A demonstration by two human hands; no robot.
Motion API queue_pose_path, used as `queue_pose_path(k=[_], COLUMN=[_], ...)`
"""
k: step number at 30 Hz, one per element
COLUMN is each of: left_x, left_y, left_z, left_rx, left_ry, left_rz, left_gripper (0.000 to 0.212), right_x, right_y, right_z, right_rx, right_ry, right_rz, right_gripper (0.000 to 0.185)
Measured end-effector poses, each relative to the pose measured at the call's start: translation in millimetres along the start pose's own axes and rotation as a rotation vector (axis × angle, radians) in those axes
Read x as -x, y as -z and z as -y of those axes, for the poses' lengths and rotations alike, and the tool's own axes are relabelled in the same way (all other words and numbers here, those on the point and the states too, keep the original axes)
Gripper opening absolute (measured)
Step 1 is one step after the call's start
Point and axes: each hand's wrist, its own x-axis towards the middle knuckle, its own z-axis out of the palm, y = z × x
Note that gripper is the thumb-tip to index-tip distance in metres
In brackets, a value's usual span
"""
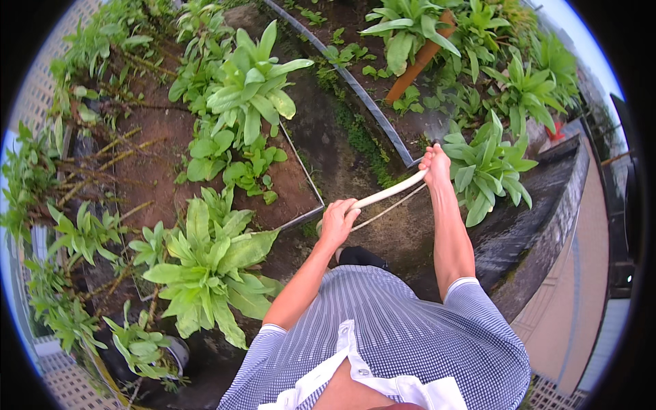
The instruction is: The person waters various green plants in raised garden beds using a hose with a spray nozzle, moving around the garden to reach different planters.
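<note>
My right hand (435, 165) is closed around the end of a pale garden hose (389, 192), near a dark nozzle tip (435, 142). A fine spray shows just beyond the tip, over the soil of the upper right bed. My left hand (338, 220) grips the same hose lower down, to the left. A thinner pale line (387, 209) runs below the hose between both hands. A leafy green plant (487, 164) stands just right of my right hand. Another large leafy plant (210, 271) is left of my left forearm.
A grey edging strip (353, 84) bounds the upper right bed, where an orange-brown board (420, 59) leans. A thin border (302, 215) edges the left bed of soil and leafy plants. A concrete parapet (551, 236) curves along the right. A white pot (177, 353) stands lower left.
</note>
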Motion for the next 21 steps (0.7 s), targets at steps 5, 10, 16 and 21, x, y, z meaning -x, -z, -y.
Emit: queue_pose_path(k=[5,10,16,21], left_x=[9,-13,-81,-137], left_y=[7,7,-9,-14], left_z=[15,20,4,5], left_rx=[0.034,0.081,0.140,0.144], left_ry=[0.077,0.211,0.313,0.334], left_rz=[-0.093,-0.184,-0.271,-0.264], left_gripper=[0.034,0.034,0.033,0.030], right_x=[-5,-37,-96,-143], right_y=[-65,-145,-232,-288], right_z=[-9,-25,-9,12], right_rx=[0.197,0.325,0.424,0.411], right_ry=[-0.082,-0.052,0.005,0.059], right_rz=[0.128,0.298,0.403,0.537], right_gripper=[0.020,0.017,0.018,0.019])
